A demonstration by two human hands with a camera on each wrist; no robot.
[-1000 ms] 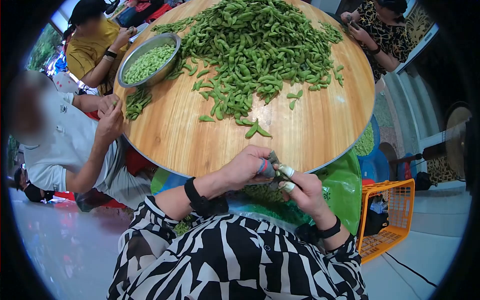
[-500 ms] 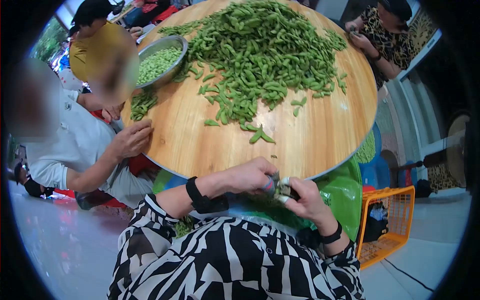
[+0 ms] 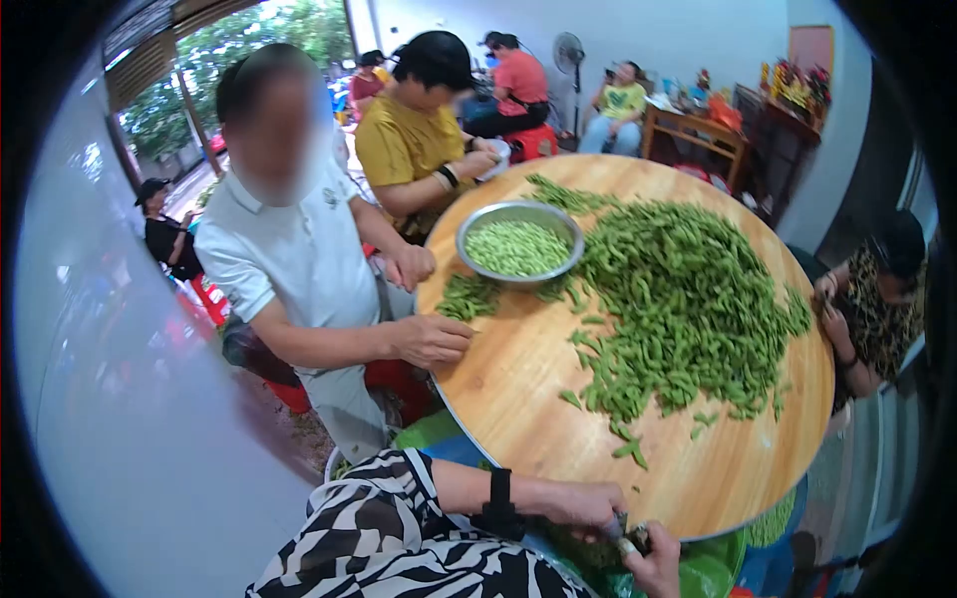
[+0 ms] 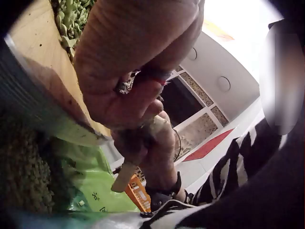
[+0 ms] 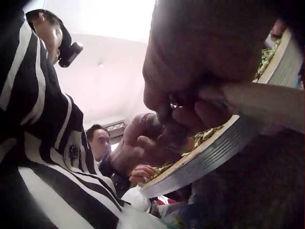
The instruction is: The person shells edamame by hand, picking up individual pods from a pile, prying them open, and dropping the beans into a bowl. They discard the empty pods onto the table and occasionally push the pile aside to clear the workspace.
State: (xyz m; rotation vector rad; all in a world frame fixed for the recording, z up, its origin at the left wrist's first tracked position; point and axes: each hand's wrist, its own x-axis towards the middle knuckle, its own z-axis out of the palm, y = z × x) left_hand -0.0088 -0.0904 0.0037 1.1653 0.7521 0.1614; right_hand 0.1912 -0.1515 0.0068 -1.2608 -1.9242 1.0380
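Note:
My left hand (image 3: 588,505) and right hand (image 3: 656,566) meet over the near edge of the round wooden table (image 3: 498,369). Curled fingers of the left hand (image 4: 124,90) press close to the right hand's fingertips; a grey wrap with a red band circles one finger. White tape covers fingertips on the right hand. From that fist juts a pale, flat, stick-like handle (image 5: 267,101), also visible as a wooden strip (image 4: 125,176) in the left wrist view. What lies between the fingertips I cannot tell. Green soybean pods (image 3: 678,309) are heaped beyond, with a few loose pods (image 3: 630,450) nearer.
A steel bowl of shelled beans (image 3: 518,247) stands at the table's left, by a small pod pile (image 3: 467,297). People sit around the table, one in a white shirt (image 3: 299,259) close on the left. Green plastic sheeting (image 4: 90,176) and an orange crate (image 4: 138,193) lie below.
The head view has swung left and up, bringing in the room behind. The neighbour in white has lowered one hand to the table edge. My hands stay together at the near edge.

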